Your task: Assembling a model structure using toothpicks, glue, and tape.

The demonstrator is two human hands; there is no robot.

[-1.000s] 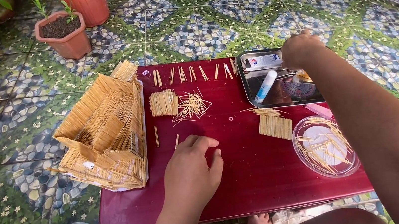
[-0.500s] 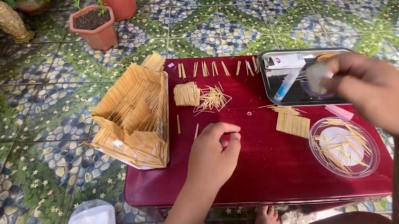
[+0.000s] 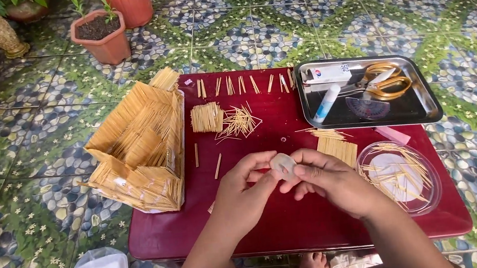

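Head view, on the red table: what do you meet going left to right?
Toothpick house model → flat toothpick panel → left hand → small translucent roll → right hand → clear round dish of toothpicks, at the red table right end.

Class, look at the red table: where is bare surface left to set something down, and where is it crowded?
Bare patches on the red table: the front strip, between the toothpick house and the clear dish, partly under the left hand and right hand; also the middle, between the loose toothpicks and the metal tray. Crowded: the back edge, the tray and the dish.
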